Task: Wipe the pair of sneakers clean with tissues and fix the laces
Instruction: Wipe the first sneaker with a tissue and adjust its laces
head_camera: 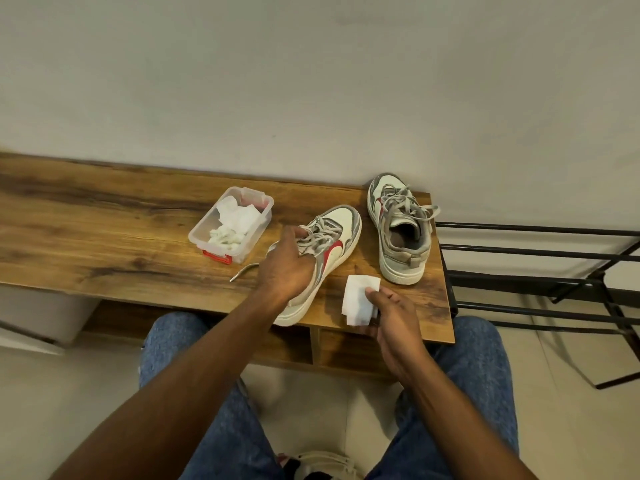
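Seated at a wooden bench [104,216], both arms reaching forward. Left hand [284,265] curled over the near sneaker [339,237] at centre, fingers hooked into tongue and laces, pinning it to the wood, toe aimed toward 1 o'clock, heel overhanging the near edge. Right hand [391,317] at 5 o'clock of that shoe, pinching a folded white tissue [358,296] between thumb and fingers. Second sneaker [398,230] standing apart at 2 o'clock, laces loose and splayed. Clear tub [232,226] of crumpled tissues at 10 o'clock; one loose lace end [242,271] trailing just below it. Probably light, with stiff sole and soft upper: best steadied at the collar or midfoot. Tissue flimsy, likely to tear if scrubbed hard; laces limp, best taken by the tips.
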